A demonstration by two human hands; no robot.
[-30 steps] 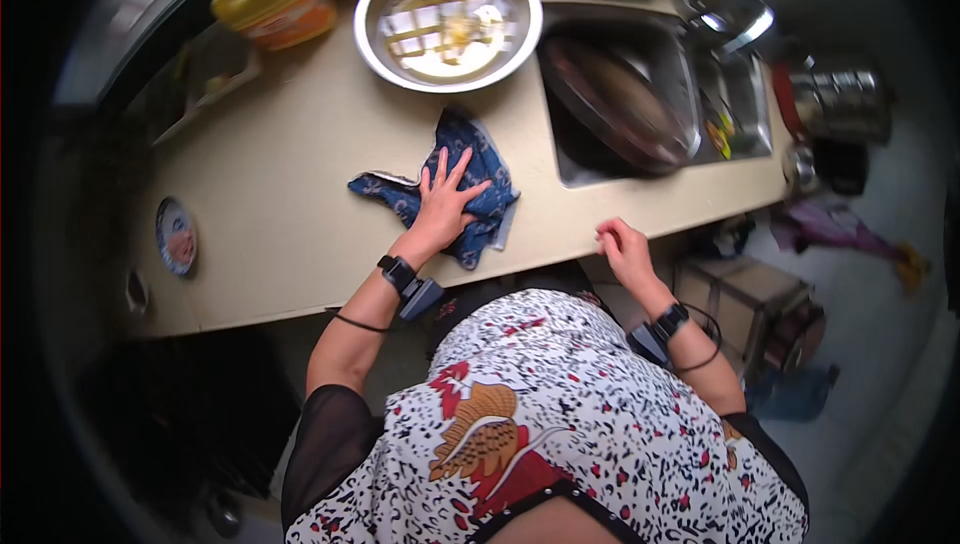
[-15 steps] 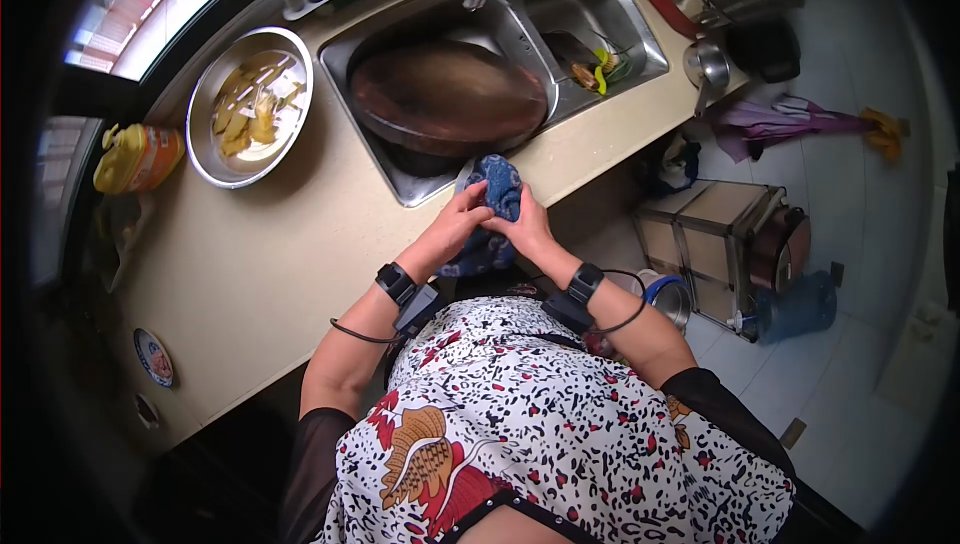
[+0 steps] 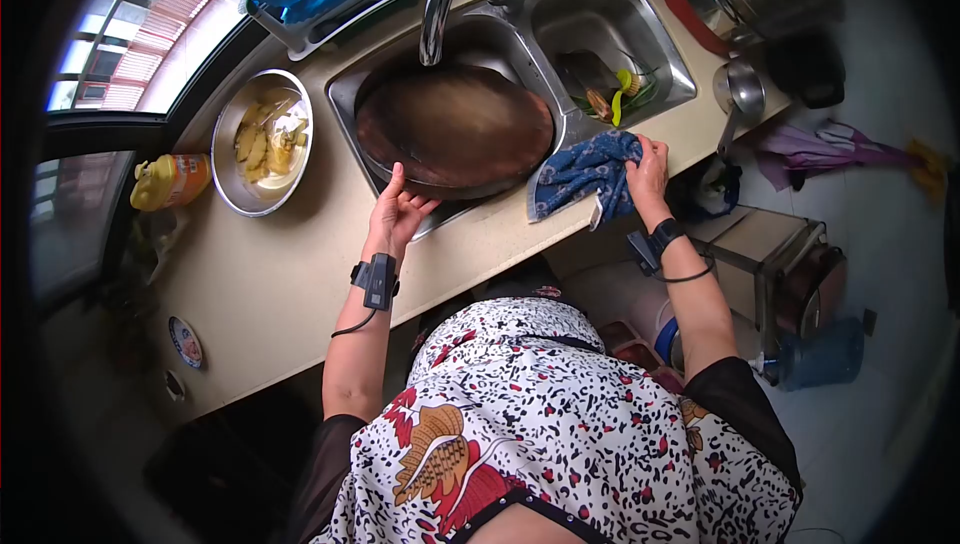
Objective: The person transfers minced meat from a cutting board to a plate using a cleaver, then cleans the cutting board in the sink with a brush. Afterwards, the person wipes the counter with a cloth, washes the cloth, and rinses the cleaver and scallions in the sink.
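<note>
Blue cloth (image 3: 583, 174) lies bunched over the edge of the tabletop (image 3: 300, 274), its end gripped in the curled right hand (image 3: 648, 174), probably against slipping; the left hand (image 3: 396, 216), half open, seemingly empty, is at the dark pan (image 3: 460, 129), perhaps too wide for the sink (image 3: 505, 39).

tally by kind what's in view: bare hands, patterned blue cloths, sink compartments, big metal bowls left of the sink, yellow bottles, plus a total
hands: 2 (left hand, right hand)
patterned blue cloth: 1
sink compartments: 2 (left compartment, right compartment)
big metal bowl: 1
yellow bottle: 1
total: 7
</note>
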